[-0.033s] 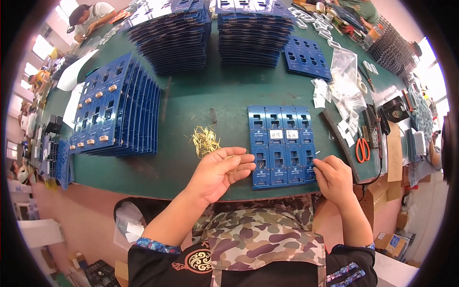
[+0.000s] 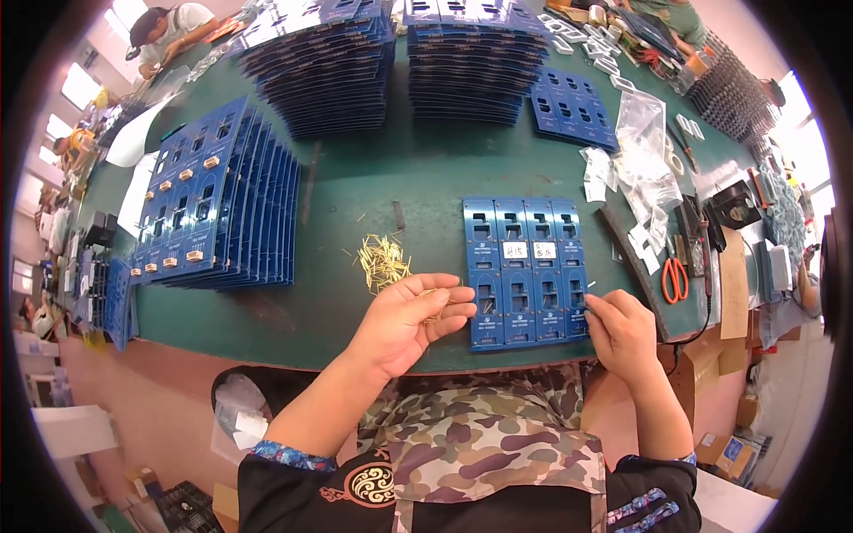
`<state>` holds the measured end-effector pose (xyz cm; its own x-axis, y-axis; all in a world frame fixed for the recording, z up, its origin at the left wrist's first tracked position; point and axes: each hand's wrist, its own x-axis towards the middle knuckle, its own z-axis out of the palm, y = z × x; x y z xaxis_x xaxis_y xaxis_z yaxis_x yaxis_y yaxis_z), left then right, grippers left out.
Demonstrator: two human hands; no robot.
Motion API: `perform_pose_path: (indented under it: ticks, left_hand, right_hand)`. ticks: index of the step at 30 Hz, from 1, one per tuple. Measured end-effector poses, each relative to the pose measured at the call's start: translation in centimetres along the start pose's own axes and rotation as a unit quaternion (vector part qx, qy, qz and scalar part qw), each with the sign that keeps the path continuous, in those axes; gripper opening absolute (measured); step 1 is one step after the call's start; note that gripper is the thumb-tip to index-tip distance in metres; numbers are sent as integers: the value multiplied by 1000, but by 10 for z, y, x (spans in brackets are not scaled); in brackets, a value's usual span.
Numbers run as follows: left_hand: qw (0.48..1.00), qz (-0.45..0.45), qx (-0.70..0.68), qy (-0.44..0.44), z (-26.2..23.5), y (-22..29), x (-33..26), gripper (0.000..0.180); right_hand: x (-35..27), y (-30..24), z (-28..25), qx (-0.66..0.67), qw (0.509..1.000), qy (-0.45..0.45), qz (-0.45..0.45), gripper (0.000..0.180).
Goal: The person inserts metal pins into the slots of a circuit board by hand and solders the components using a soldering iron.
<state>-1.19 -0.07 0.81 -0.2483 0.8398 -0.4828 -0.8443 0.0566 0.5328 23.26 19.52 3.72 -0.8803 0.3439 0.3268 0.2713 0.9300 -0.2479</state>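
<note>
A blue circuit board panel [image 2: 522,233], with rows of rectangular cutouts and two white labels, lies flat near the table's front edge. My left hand [image 2: 416,322] is cupped palm up just left of it, the fingers curled around what look like a few thin gold pins, mostly hidden. Beyond that hand, a loose heap of gold pins [image 2: 383,264] rests on the table. At the panel's lower right corner, my right hand [image 2: 629,339] is closed in a pinch, thumb against forefinger. Whatever is between those fingertips is too small to make out.
Tall stacks of blue panels [image 2: 324,84] [image 2: 471,75] stand at the back, and a leaning row of panels [image 2: 200,209] at the left. To the right lie a dark bar [image 2: 633,266], orange-handled scissors [image 2: 674,280], plastic bags [image 2: 641,133] and a soldering iron's cable [image 2: 708,311]. Other people sit farther off.
</note>
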Motion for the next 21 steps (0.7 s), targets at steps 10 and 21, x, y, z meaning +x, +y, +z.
perform_pose_path:
  ticks: [10, 21]
  left_hand:
    - [1000, -11, 5, 10, 5, -2, 2, 18]
    - [1000, 16, 6, -26, 10, -12, 2, 20]
  right_hand:
    - [30, -33, -2, 94, 995, 32, -9, 22]
    - [89, -81, 45, 150, 979, 9, -140, 5]
